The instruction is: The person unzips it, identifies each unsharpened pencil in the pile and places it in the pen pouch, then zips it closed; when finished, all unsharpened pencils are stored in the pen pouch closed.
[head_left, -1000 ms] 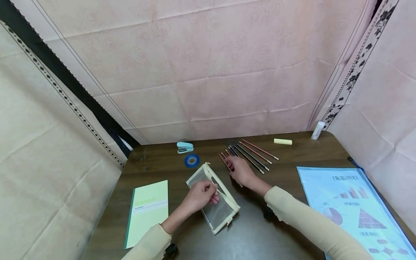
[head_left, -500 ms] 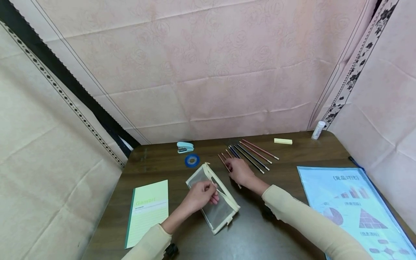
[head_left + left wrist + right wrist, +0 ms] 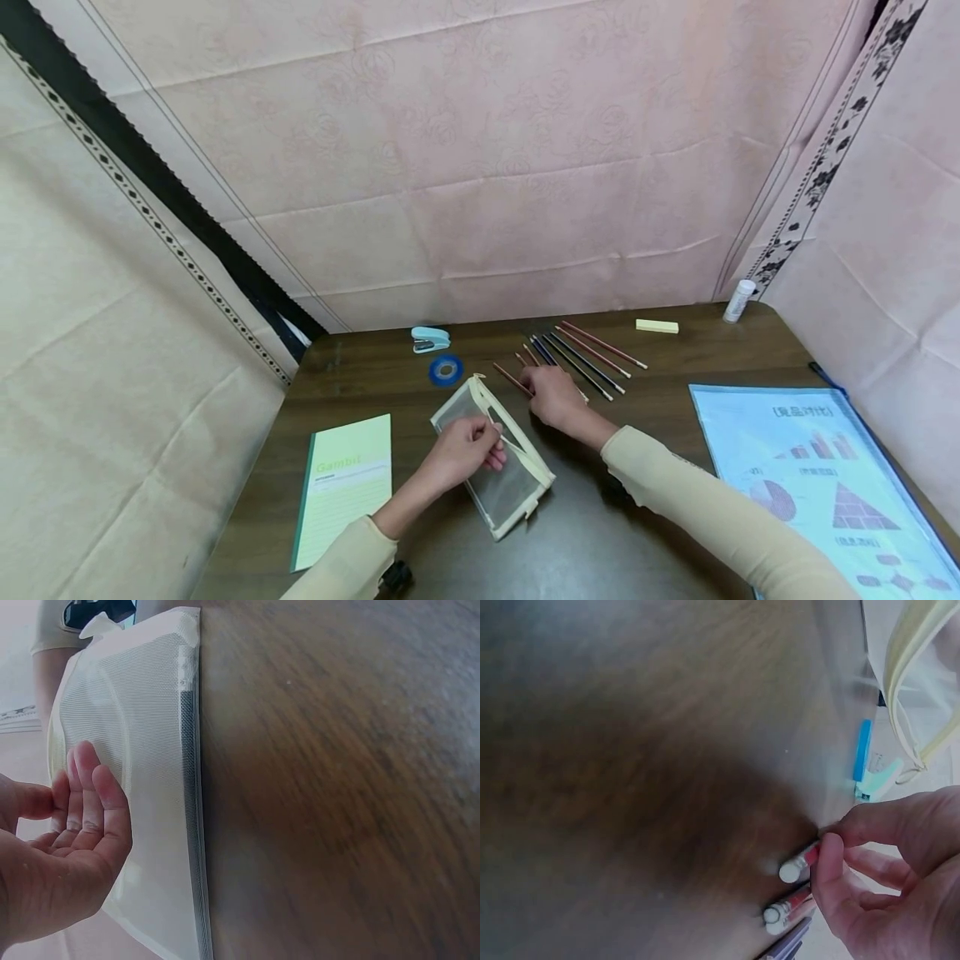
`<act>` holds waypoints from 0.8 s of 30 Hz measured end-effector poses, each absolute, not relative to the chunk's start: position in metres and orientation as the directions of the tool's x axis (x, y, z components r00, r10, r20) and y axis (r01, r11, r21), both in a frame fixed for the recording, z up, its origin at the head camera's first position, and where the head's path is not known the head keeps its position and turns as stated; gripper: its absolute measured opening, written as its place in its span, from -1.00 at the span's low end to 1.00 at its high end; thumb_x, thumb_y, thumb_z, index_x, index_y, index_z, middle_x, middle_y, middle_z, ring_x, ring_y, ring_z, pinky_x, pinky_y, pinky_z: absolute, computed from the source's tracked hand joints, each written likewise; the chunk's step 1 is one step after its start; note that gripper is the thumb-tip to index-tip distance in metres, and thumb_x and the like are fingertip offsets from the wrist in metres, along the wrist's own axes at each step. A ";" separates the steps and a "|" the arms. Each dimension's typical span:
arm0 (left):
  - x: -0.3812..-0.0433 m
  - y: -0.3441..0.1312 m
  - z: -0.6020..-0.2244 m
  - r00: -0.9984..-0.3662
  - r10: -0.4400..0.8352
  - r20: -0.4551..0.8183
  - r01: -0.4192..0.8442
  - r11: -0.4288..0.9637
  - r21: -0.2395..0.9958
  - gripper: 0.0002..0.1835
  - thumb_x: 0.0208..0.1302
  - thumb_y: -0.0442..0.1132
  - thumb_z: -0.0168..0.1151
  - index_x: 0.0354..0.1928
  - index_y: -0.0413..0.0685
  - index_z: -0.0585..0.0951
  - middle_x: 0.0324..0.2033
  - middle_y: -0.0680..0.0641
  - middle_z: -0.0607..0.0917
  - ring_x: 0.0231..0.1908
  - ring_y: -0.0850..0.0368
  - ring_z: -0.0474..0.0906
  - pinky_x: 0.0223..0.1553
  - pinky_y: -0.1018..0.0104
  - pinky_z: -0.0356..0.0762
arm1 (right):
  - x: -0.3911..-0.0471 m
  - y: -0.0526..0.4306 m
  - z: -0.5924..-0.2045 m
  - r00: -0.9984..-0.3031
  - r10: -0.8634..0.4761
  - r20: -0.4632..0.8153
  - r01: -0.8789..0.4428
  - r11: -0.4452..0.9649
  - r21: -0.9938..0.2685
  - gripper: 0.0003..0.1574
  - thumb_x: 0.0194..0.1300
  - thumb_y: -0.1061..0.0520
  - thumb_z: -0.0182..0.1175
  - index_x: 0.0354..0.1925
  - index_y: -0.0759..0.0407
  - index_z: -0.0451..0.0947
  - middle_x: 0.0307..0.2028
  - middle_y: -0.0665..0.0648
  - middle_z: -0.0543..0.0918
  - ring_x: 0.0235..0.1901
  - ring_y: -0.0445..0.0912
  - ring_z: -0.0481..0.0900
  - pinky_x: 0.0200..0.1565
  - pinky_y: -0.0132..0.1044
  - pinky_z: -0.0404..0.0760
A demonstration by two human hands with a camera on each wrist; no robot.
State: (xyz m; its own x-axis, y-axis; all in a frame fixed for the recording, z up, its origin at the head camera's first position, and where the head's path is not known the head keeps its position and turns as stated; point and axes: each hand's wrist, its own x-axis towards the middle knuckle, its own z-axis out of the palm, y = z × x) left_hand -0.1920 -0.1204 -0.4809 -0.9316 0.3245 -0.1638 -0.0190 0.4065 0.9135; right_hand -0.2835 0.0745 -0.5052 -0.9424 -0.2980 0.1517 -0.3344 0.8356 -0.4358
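A cream pencil pouch with mesh sides point(image 3: 487, 504) lies slanted on the table, its zipped side toward the right. My left hand point(image 3: 459, 450) pinches the edge of its opening between thumb and forefinger; in the left wrist view the other fingers curve in front of the mesh point(image 3: 154, 825). To the right of the pouch, my right hand point(image 3: 555, 396) pinches a red pencil point(image 3: 512, 379) close over the tabletop. Its white eraser end point(image 3: 791, 870) sticks out below the fingertips in the right wrist view. More red and dark pencils point(image 3: 592, 353) lie fanned out beside that hand.
Behind the pouch are a blue tape roll point(image 3: 446, 370) and a light blue stapler point(image 3: 431, 339). A green notebook point(image 3: 348, 492) lies left, a blue document folder point(image 3: 795, 467) right. A yellow sticky-note pad point(image 3: 657, 326) and a white glue stick point(image 3: 739, 301) stand near the back edge.
The pencil under my right hand has shifted left and swung away from the other pencils, its tip now closer to the pouch. My left hand and the pouch have stayed put.
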 end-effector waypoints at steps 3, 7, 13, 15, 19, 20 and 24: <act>-0.192 -0.120 -0.481 -0.931 0.326 -0.167 -0.022 0.407 0.913 -0.62 0.43 -0.01 0.04 -0.37 -0.16 0.60 -0.47 -0.10 0.75 -0.46 0.06 0.72 -0.35 0.20 0.71 | -0.283 0.073 -0.506 -0.947 -0.285 0.149 -0.322 0.853 -0.412 -0.62 0.03 0.32 0.25 -0.13 0.07 0.64 -0.42 0.02 0.65 -0.43 -0.08 0.57 -0.42 -0.15 0.57; -0.193 -0.119 -0.481 -0.930 0.329 -0.164 -0.017 0.406 0.913 -0.65 0.45 -0.07 0.03 -0.37 -0.17 0.60 -0.47 -0.10 0.75 -0.46 0.05 0.72 -0.35 0.19 0.71 | -0.284 0.073 -0.508 -0.951 -0.270 0.153 -0.309 0.861 -0.404 -0.63 0.04 0.30 0.26 -0.13 0.05 0.64 -0.42 0.01 0.65 -0.43 -0.08 0.58 -0.43 -0.15 0.58; -0.193 -0.119 -0.482 -0.930 0.334 -0.155 -0.006 0.409 0.913 -0.65 0.45 -0.08 0.02 -0.38 -0.18 0.60 -0.48 -0.11 0.74 -0.47 0.06 0.72 -0.36 0.17 0.71 | -0.284 0.074 -0.511 -0.946 -0.278 0.169 -0.323 0.858 -0.399 -0.67 0.03 0.30 0.26 -0.17 0.06 0.65 -0.46 0.01 0.62 -0.44 -0.07 0.56 -0.43 -0.15 0.56; -0.193 -0.119 -0.483 -0.930 0.334 -0.155 -0.005 0.410 0.912 -0.65 0.45 -0.07 0.02 -0.38 -0.17 0.60 -0.48 -0.10 0.74 -0.47 0.06 0.72 -0.36 0.17 0.71 | -0.284 0.075 -0.511 -0.942 -0.284 0.176 -0.332 0.860 -0.387 -0.67 0.02 0.30 0.27 -0.18 0.06 0.65 -0.46 0.01 0.62 -0.44 -0.06 0.57 -0.43 -0.13 0.56; -0.193 -0.118 -0.483 -0.930 0.332 -0.159 -0.008 0.413 0.911 -0.64 0.45 -0.06 0.01 -0.38 -0.15 0.60 -0.48 -0.08 0.74 -0.47 0.08 0.72 -0.36 0.18 0.72 | -0.283 0.074 -0.512 -0.940 -0.288 0.185 -0.337 0.869 -0.362 -0.64 0.01 0.29 0.28 -0.16 0.05 0.64 -0.42 0.03 0.65 -0.40 -0.04 0.60 -0.40 -0.09 0.59; -0.193 -0.118 -0.482 -0.930 0.331 -0.161 -0.011 0.413 0.911 -0.64 0.45 -0.06 0.01 -0.38 -0.15 0.60 -0.48 -0.08 0.74 -0.47 0.07 0.72 -0.35 0.17 0.72 | -0.283 0.074 -0.512 -0.939 -0.288 0.186 -0.338 0.871 -0.357 -0.63 0.01 0.29 0.28 -0.15 0.04 0.64 -0.41 0.03 0.66 -0.38 -0.04 0.61 -0.38 -0.09 0.60; -0.193 -0.119 -0.481 -0.929 0.327 -0.172 -0.023 0.414 0.910 -0.64 0.46 -0.06 0.00 -0.37 -0.16 0.61 -0.47 -0.09 0.74 -0.46 0.07 0.72 -0.34 0.17 0.72 | -0.284 0.073 -0.514 -0.937 -0.290 0.193 -0.341 0.874 -0.347 -0.57 -0.01 0.27 0.31 -0.10 0.02 0.63 -0.35 0.05 0.69 -0.33 -0.02 0.64 -0.34 -0.07 0.63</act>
